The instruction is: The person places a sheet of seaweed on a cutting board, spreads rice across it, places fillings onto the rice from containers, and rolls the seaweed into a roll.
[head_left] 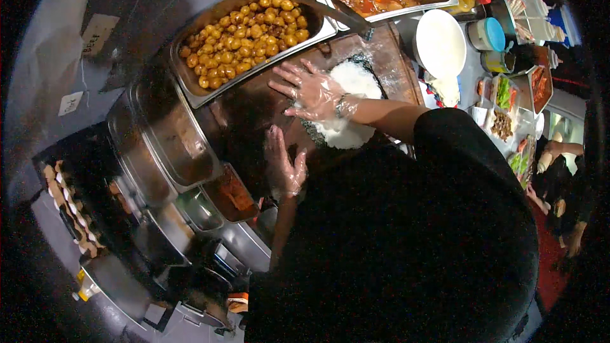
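On a dark brown board [244,117], a flattened patch of loose white rice [357,81] covers most of a blackish, seaweed-like sheet [312,131]. Across it reaches the clear-gloved right hand [313,94], splayed, gripping nothing visible; the clear-gloved left hand [289,170], open and empty, is nearby. Spreading seems underway; the next move probably calls for light, even pressing toward the edges.

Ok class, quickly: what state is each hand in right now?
Left hand: open, thumb apart, nothing visibly held.
Right hand: open, fingers spread, nothing visibly held; whether it touches the white rice cannot be told.
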`<state>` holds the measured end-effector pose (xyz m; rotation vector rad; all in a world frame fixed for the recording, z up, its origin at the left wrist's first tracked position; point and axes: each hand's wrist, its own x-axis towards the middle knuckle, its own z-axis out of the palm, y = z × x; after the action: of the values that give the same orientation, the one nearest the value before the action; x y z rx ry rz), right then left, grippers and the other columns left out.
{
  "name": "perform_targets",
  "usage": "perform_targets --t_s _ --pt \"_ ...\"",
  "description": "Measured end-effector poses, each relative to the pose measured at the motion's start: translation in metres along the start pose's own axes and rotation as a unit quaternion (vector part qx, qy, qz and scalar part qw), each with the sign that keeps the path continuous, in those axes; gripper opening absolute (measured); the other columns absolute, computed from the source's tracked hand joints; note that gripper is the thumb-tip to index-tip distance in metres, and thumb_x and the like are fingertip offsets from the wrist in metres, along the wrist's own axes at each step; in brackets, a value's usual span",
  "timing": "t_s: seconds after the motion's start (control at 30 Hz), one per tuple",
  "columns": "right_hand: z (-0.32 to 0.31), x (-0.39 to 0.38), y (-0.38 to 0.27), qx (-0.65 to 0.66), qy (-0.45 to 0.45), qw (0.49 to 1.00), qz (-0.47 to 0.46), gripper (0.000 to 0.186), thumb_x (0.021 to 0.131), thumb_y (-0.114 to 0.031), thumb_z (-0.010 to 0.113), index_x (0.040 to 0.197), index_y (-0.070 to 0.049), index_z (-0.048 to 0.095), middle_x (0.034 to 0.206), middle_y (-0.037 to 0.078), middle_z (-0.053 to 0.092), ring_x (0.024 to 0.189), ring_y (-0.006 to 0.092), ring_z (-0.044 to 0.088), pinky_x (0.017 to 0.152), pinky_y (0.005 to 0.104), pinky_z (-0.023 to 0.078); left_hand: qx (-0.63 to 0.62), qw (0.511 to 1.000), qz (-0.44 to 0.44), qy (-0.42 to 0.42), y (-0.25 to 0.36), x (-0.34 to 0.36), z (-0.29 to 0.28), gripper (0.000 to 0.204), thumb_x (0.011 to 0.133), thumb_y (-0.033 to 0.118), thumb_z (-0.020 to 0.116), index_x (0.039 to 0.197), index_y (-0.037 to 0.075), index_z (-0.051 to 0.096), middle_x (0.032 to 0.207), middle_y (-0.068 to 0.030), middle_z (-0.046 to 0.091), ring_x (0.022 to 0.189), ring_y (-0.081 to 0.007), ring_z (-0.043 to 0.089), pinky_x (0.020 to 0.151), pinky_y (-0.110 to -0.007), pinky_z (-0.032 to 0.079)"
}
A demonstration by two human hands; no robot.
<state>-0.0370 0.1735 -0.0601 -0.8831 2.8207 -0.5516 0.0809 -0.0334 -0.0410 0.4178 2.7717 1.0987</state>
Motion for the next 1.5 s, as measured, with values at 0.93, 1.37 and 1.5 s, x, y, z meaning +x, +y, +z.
perform_targets --t_s 0.93,1.37,1.5 --pt "-0.023 -0.286 -0.025 0.421 0.413 0.706 0.392 0.034 0.1 -0.019 0.054 0.126 0.002 0.049 0.109 0.012 0.069 0.104 0.0214 0.063 0.094 0.0351 0.047 0.291 0.859 0.322 -0.272 0.114 0.095 0.118 0.11 0.08 0.085 0.029 0.156 0.006 0.014 0.164 -0.0084 0.012 0.151 -0.0233 0.011 0.12 -0.055 0.003" --pt "-0.001 -0.286 -0.028 0.44 0.377 0.732 0.359 0.037 0.096 -0.014 0.058 0.129 0.0 0.047 0.117 0.017 0.064 0.112 0.0255 0.061 0.102 0.0387 0.042 0.173 0.871 0.367 -0.277 0.133 0.103 0.132 0.105 0.082 0.075 0.048 0.154 0.005 0.018 0.162 -0.0097 0.017 0.15 -0.027 0.015 0.121 -0.054 0.007" --pt "0.022 -0.292 -0.042 0.399 0.484 0.707 0.327 0.035 0.097 -0.012 0.058 0.128 0.0 0.048 0.12 0.017 0.062 0.112 0.0257 0.06 0.102 0.0382 0.042 0.167 0.86 0.418 -0.24 0.134 0.111 0.158 0.104 0.084 0.076 0.044 0.155 0.005 0.017 0.162 -0.011 0.016 0.15 -0.0271 0.016 0.12 -0.055 0.007"
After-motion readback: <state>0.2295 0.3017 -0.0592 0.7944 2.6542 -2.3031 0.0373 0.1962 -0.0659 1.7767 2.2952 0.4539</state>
